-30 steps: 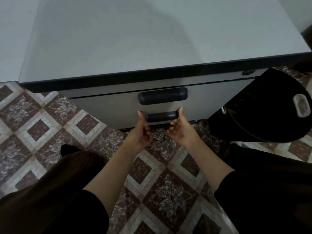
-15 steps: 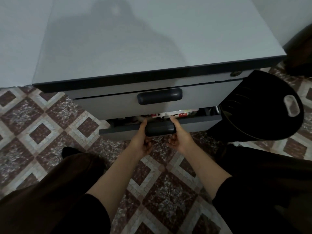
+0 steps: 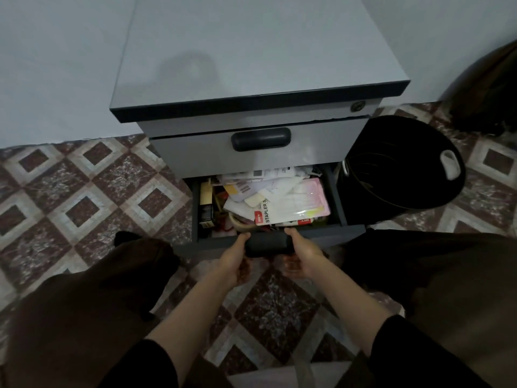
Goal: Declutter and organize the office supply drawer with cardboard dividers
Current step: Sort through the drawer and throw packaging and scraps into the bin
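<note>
The lower drawer (image 3: 334,198) of a grey cabinet (image 3: 260,51) is standing open above the patterned tile floor (image 3: 84,191). The person's left hand (image 3: 234,262) and right hand (image 3: 304,256) are both grasping its dark handle (image 3: 268,245), one at each end. The thumbs are lying on top and the fingers (image 3: 242,271) are curling underneath.

Loose office supplies are filling the drawer in a jumble. A white pack printed "STAPLER S" (image 3: 267,212) is lying near the front edge, and a pink clear-fronted packet (image 3: 306,196) is overlapping it towards the right wall. Crumpled papers and labelled slips (image 3: 265,177) are piling up along the back edge, partly tucked under the drawer above. A tape roll (image 3: 241,223) is showing at the front, half hidden under the white pack. Along the left wall a tan block (image 3: 206,191) and a small dark box (image 3: 207,214) are sitting one behind the other.

The upper drawer (image 3: 195,152) is sitting closed, its handle (image 3: 260,139) untouched, with a round lock (image 3: 358,105) above its right corner. A black bin (image 3: 400,175) is standing just beside the cabinet's right side.
</note>
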Tool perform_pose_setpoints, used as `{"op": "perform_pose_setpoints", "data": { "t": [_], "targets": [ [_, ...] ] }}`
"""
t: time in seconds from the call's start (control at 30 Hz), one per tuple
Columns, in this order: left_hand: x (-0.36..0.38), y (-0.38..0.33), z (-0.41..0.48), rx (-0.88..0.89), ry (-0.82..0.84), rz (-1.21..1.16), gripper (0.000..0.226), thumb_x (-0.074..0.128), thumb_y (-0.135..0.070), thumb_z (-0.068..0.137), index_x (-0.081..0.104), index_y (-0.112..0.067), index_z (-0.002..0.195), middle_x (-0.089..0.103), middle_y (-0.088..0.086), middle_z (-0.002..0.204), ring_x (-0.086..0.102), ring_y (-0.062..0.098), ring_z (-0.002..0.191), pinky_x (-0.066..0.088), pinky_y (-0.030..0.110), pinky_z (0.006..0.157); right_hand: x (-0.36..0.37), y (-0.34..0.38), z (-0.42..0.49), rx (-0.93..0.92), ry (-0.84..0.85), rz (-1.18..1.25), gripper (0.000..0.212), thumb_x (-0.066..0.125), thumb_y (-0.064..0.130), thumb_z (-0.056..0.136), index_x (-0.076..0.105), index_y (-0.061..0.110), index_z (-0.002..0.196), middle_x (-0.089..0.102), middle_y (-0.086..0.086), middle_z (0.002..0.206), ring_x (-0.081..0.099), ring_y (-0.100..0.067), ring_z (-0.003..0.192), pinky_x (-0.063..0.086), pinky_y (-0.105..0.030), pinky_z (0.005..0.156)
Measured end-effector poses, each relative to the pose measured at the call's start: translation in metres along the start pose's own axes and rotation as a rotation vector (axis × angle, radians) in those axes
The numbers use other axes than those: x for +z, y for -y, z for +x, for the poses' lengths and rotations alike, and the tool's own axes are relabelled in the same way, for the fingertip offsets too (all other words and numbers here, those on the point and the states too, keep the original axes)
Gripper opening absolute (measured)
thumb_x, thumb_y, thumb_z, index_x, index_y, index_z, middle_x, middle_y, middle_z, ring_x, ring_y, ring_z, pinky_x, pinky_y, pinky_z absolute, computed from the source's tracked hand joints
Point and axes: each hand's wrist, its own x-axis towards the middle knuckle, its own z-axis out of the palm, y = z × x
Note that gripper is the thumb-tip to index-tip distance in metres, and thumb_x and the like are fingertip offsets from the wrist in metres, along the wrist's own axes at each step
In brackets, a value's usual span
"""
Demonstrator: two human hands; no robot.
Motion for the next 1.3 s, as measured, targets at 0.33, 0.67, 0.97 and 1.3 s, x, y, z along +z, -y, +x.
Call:
{"op": "perform_pose_setpoints", "data": {
  "t": [0.33,0.67,0.97,1.3],
  "targets": [
    [-0.017,0.031,-0.024,0.289,-0.103,0.797,0.048,0.047,-0.045,0.094,0.06,-0.005,0.072,0.053,0.006,0.061,0.049,0.017,0.055,0.039,0.027,0.055,-0.02,-0.018,-0.026,-0.018,0.064,-0.331,0.061,0.052,0.055,0.088,0.05,0.002,0.118,0.059,-0.017,0.079,0.057,-0.027,0.065,0.053,-0.042,0.056],
    [-0.047,0.031,-0.007,1.294,-0.161,1.431,0.055,0.079,-0.025,0.071,0.06,-0.009,0.12,0.06,0.01,0.112,0.055,0.03,0.101,0.049,0.038,0.085,-0.031,-0.003,-0.035,-1.05,-0.02,-1.441,0.057,0.061,0.044,0.086,0.046,0.026,0.138,0.051,0.0,0.135,0.048,-0.019,0.121,0.042,-0.031,0.093],
    [-0.047,0.03,0.003,1.221,-0.129,1.593,0.055,0.08,-0.026,0.066,0.064,-0.015,0.117,0.067,0.008,0.103,0.064,0.032,0.09,0.054,0.042,0.069,-0.028,-0.01,-0.011,-1.038,0.041,-1.644,0.061,0.056,0.04,0.09,0.029,0.038,0.145,0.043,0.001,0.141,0.037,-0.021,0.128,0.036,-0.032,0.098],
    [-0.036,0.027,-0.013,1.022,-0.019,1.732,0.046,0.057,-0.038,0.088,0.041,-0.024,0.13,0.051,0.001,0.128,0.049,0.02,0.113,0.045,0.031,0.088,-0.029,-0.009,-0.018,-0.969,0.17,-1.628,0.056,0.064,0.036,0.085,0.044,0.039,0.137,0.05,-0.006,0.118,0.04,-0.022,0.114,0.032,-0.029,0.085]
  ]
}}
